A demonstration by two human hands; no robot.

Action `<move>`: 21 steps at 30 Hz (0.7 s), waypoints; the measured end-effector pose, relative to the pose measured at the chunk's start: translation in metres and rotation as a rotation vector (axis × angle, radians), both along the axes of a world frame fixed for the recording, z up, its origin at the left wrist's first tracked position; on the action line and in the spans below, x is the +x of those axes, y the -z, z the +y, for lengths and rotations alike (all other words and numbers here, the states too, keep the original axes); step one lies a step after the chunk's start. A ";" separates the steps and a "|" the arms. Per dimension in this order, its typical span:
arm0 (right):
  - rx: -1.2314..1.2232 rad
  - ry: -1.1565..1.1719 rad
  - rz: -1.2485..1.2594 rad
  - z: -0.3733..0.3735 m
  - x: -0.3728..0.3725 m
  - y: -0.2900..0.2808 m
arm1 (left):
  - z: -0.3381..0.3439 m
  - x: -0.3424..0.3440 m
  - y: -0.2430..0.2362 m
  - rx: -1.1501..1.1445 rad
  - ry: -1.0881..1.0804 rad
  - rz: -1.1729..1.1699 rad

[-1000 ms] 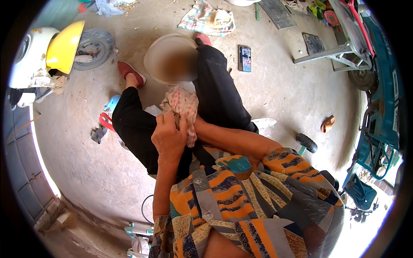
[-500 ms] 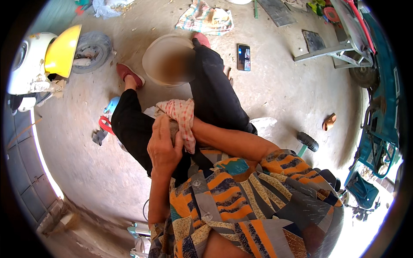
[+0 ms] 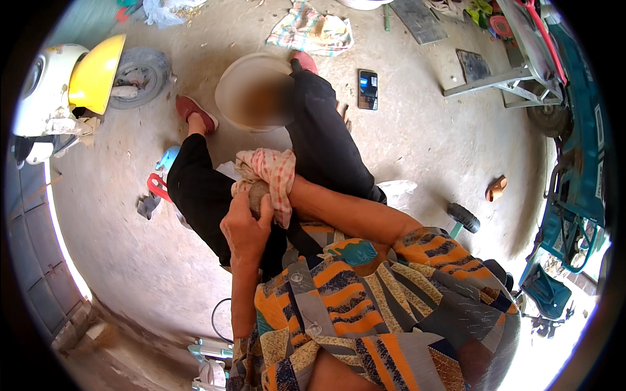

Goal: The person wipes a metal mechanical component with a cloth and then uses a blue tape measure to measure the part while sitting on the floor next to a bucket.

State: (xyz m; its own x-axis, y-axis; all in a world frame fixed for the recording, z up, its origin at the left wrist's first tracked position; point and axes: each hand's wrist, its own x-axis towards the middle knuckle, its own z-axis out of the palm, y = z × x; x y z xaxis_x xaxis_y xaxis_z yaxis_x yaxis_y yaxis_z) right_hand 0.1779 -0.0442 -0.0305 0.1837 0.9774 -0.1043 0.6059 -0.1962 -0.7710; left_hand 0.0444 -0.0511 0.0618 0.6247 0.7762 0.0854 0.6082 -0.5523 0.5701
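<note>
A red-and-white checked cloth (image 3: 277,173) lies bunched over my lap, between my knees. From the right my forearm reaches into it, and the cloth covers my right hand, so its fingers are hidden. A greyish-brown rounded thing (image 3: 259,190) shows at the near side of the cloth; its kind is not clear. My left hand (image 3: 244,225) is closed, fingers curled against this rounded thing and the cloth's edge, thumb on its right side.
A pale bucket (image 3: 225,98), its inside blurred, stands between my feet. A phone (image 3: 368,89) lies to its right. Beyond are a patterned cloth (image 3: 306,29) and a metal-framed stand (image 3: 502,81). A white-and-yellow scooter (image 3: 94,75) stands left, a brown slipper (image 3: 496,189) right.
My left hand's fingers, stretched over the rounded thing before, are now curled in. The hand has drawn slightly nearer to me, showing more of that thing. My right forearm stays nearly in place.
</note>
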 end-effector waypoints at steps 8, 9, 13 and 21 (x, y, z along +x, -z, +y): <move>0.143 0.048 0.073 -0.008 -0.017 0.049 | 0.001 -0.003 -0.007 0.054 0.120 0.025; 0.173 0.138 0.225 -0.004 -0.028 0.103 | -0.002 0.001 -0.007 0.017 0.063 -0.012; -0.030 -0.045 -0.352 -0.013 -0.013 0.003 | -0.005 -0.004 0.002 -0.236 -0.196 -0.178; 0.076 0.124 0.395 -0.018 -0.019 0.051 | -0.006 -0.008 0.016 -0.340 -0.250 -0.205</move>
